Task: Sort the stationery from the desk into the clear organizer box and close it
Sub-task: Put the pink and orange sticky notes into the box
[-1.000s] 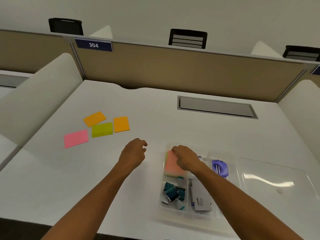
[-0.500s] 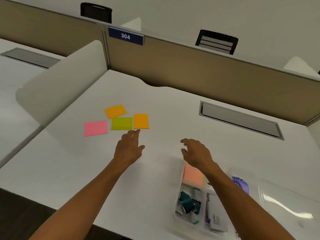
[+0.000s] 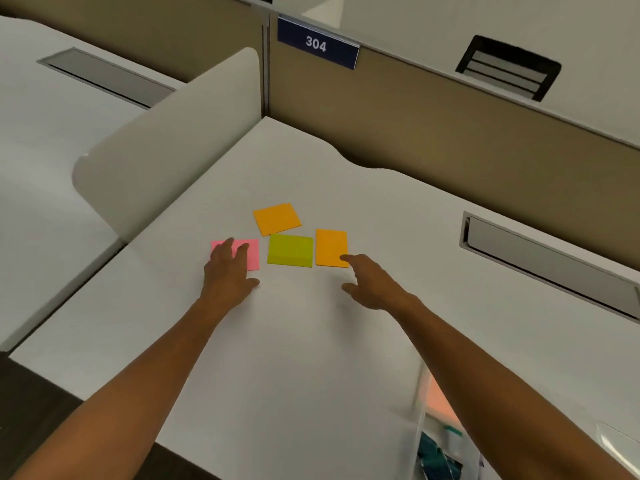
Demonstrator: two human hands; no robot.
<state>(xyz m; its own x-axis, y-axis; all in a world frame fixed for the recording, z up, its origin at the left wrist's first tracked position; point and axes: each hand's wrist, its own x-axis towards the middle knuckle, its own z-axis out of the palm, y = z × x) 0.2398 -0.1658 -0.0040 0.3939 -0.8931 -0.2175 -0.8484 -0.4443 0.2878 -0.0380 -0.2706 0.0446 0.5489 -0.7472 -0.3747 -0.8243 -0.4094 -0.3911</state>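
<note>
While both arms reach across the white table (image 3: 294, 358), the left hand (image 3: 227, 271) lies with fingers straight on the pink note (image 3: 251, 252); the right hand (image 3: 372, 285), fingers apart, touches the orange note (image 3: 330, 245) at its 5 o'clock corner. The clear organizer box (image 3: 420, 403) sits at the table's 4 o'clock.

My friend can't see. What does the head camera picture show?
Two bare hands reach across a white desk toward four sticky notes: the left hand lies over the pink note, and the right hand points at an orange note. A green note and another orange note lie between and behind.
</note>
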